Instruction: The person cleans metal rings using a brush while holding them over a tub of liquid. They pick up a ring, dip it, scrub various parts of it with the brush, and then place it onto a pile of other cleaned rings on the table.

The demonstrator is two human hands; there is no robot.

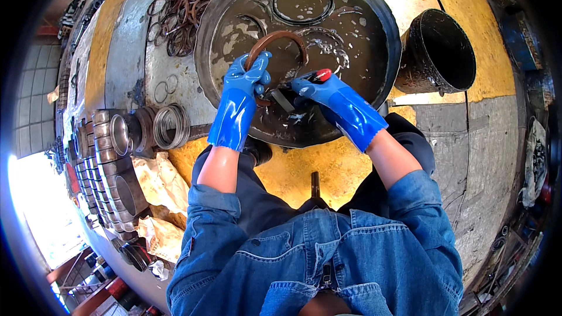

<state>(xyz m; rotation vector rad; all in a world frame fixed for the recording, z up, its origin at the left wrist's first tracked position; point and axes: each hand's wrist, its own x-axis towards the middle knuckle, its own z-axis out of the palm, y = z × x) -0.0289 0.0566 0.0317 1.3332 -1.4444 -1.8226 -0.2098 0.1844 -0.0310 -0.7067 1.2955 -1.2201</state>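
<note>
Two gloved hands on my feed: L hand (249, 75) is clamped round the near-left side of a brown ring (276, 36), tilted over the murky liquid in the round basin (205, 50). R hand (321, 90) is curled round a red-ended tool (323, 74); a grey flat piece (282, 100) shows by its fingers, can't tell if it's the same tool.

Main risk as I see it: ring slips, b/c the gloves look wet & only one hand has it. It'd prob. drop in the basin, maybe out of sight. Also, if the R tool skids off the curve, it could catch L fingers.

Other stuff: a dark ring (301, 22) lies in the basin beyond the hands. Pile of rings (193, 9) far left, wire-like coils (171, 126) & metal sleeves (114, 169) nearer on L. Black bucket (413, 52) stands just R of the basin, so I'd watch R elbow rm. there. Basin wall limits low moves, imo.
</note>
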